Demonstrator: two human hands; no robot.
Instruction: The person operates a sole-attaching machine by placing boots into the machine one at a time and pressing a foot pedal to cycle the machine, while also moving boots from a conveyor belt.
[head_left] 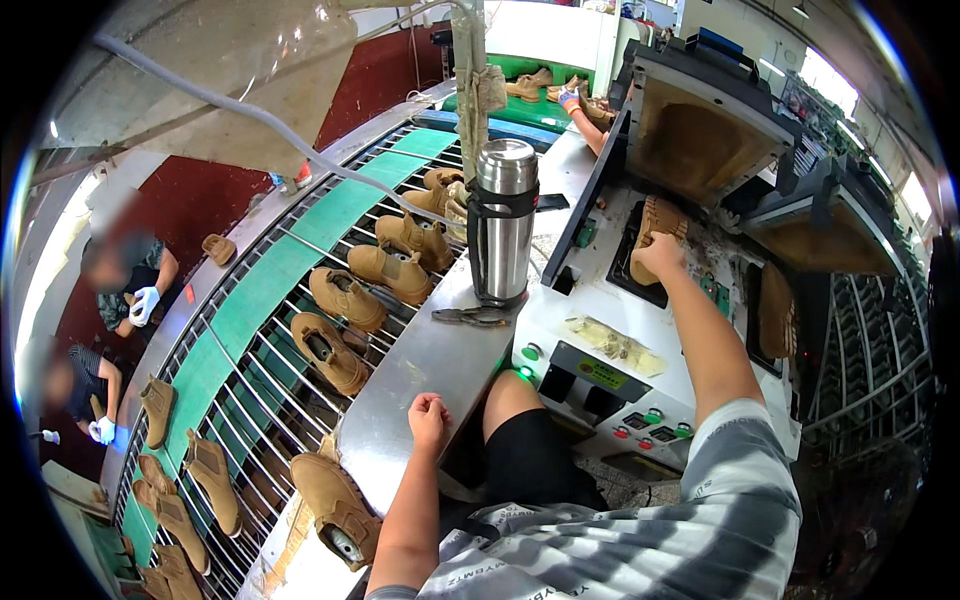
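The left hand [428,421] was curled loosely closed near a silver metal worktop [415,365] bearing a lidded steel flask [506,240], contents hidden. Beyond, the right hand [660,257] gripped a tan, ridged-soled shoe [660,218] at a white metal machine [558,312]'s black recessed tray [623,262].

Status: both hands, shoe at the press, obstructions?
Right hand gripping shoe at press. Left hand curled, apparently empty. Lid raised, nothing visibly in the way.

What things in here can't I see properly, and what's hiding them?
All in the head view:
Underside of the tan shoe piece in the right hand: faces away.
Inside the left hand: curled fingers hide it.
Inside the steel flask: its cap covers it.
Most of the body behind the far forearm: raised machine lid blocks it.
Faces of two people: blurred.
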